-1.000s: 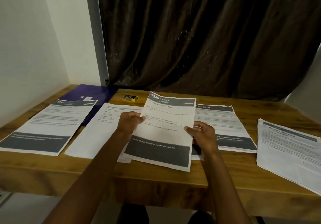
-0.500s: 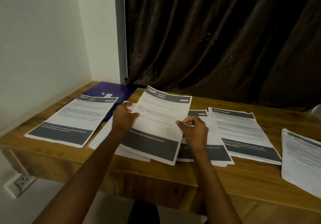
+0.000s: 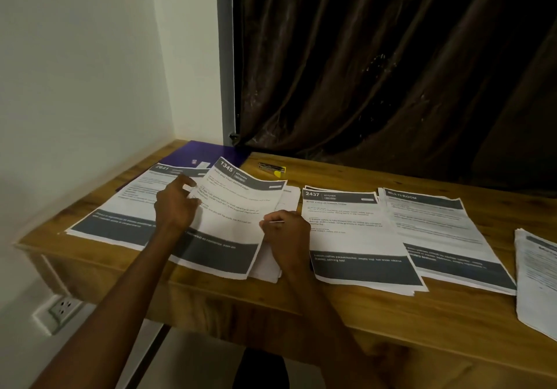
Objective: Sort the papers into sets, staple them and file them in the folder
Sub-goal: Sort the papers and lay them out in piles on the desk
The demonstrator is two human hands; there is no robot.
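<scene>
The sheet headed 1345 [image 3: 232, 216] hangs low over the desk, tilted left across the pile headed 2641 [image 3: 126, 207]. My left hand [image 3: 176, 207] grips its left edge, fingers curled. My right hand [image 3: 286, 234] pinches its right edge near the middle. A plain white pile [image 3: 266, 265] lies under the sheet. To the right lie the pile headed 2437 [image 3: 352, 238] and the MULTI-ROOM pile [image 3: 437, 225]. A purple folder [image 3: 208, 153] lies at the back left corner, partly covered by paper. The stapler [image 3: 272, 168], silver with a yellow end, sits behind the papers.
Another paper stack [image 3: 536, 277] lies at the right edge of the wooden desk [image 3: 361, 322]. A dark curtain [image 3: 391, 72] hangs behind the desk and a white wall stands on the left. A wall socket [image 3: 63, 307] is below the desk's left end.
Both hands have carried the 1345 sheet leftward and lower, so it now overlaps the 2641 pile. The 2437 pile is uncovered. The view has turned left.
</scene>
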